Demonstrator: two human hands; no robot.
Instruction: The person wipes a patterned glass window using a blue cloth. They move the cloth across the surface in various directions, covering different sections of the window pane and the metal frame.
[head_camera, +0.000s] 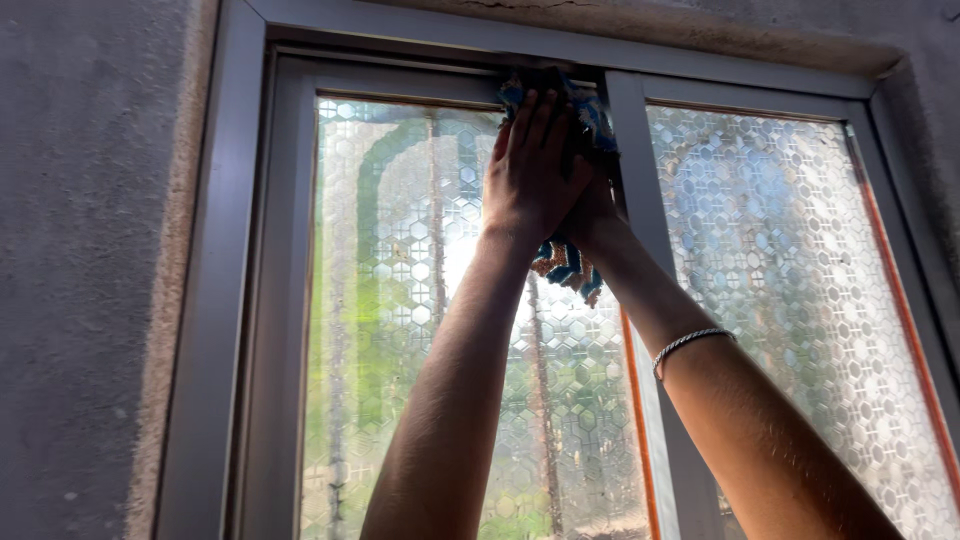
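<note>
I have both arms raised to the top of the window frame (640, 215), where the two sliding panes meet. My left hand (530, 170) lies flat with the fingers stretched upward, pressing a cloth (570, 268) against the upper edge of the left pane (400, 300). The cloth is patterned in blue, white and orange zigzags; part of it bunches above my fingertips at the top rail, and a loose end hangs below my wrists. My right hand (592, 215) sits just behind and under the left one, mostly hidden by it, so I cannot tell whether its fingers are curled around the cloth or only resting against it. A thin beaded bracelet (692, 343) circles my right forearm.

Both panes are frosted glass with a honeycomb pattern; through the left one I see blurred green and bright light. The right pane (800, 300) has an orange strip along its right edge. The frame is grey metal, set in a rough grey wall (90, 270) with a crumbling edge above the window.
</note>
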